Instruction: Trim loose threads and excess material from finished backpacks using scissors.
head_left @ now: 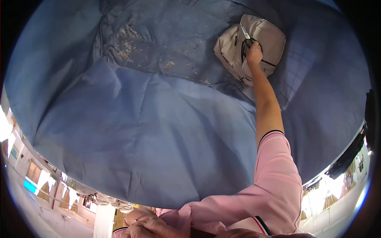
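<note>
My right hand reaches far out to the upper right and grips the black handles of a pair of scissors, whose blades point up and away over a beige padded bag. The bag lies on a large blue cloth that fills most of the view. My right arm wears a short pink sleeve with dark trim. At the very bottom edge, close to my body, sits my left hand; only its knuckles and wrist show, and whether it holds anything is hidden.
Pale thread scraps and lint are scattered on the darker, wrinkled part of the cloth at the upper left. A lighter checked patch lies right of the bag. A workshop room shows along the lower rim.
</note>
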The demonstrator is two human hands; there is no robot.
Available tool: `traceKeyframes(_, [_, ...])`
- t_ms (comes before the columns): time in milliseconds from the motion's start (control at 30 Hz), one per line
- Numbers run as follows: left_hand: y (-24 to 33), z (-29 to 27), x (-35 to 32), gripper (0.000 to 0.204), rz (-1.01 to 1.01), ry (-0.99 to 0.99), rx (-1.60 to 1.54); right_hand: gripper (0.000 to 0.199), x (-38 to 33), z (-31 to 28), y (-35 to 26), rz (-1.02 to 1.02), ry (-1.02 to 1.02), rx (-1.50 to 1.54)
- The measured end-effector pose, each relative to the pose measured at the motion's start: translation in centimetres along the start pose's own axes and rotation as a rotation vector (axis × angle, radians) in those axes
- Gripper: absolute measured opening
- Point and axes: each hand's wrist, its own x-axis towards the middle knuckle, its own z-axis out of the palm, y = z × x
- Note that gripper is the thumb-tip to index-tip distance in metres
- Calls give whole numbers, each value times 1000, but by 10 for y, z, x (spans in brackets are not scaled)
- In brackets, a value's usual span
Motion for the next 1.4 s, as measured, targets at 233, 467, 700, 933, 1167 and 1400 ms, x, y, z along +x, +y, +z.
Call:
traceKeyframes(233, [28,45,-14,21,-201,561,281,23,-16,-50,17,-67,34,194])
traceKeyframes(467, [81,30,-38,11,-481,-188,1239,16,-70,-232,8,-64,41,415])
traceKeyframes(700, [53,-35,-77,48,316,-299,771,19,-159,-449,-80,-165,-316,1299])
traceKeyframes(933, [41,-54,-134,37,-8,132,311,22,-286,-613,-176,-369,-346,1709])
traceKeyframes(1167, [112,-60,-210,25,659,363,668,21,-338,-680,-201,-672,-443,1662])
traceKeyframes(1400, [110,-52,-270,42,746,220,1016,17,-357,-606,-188,-565,-690,1552])
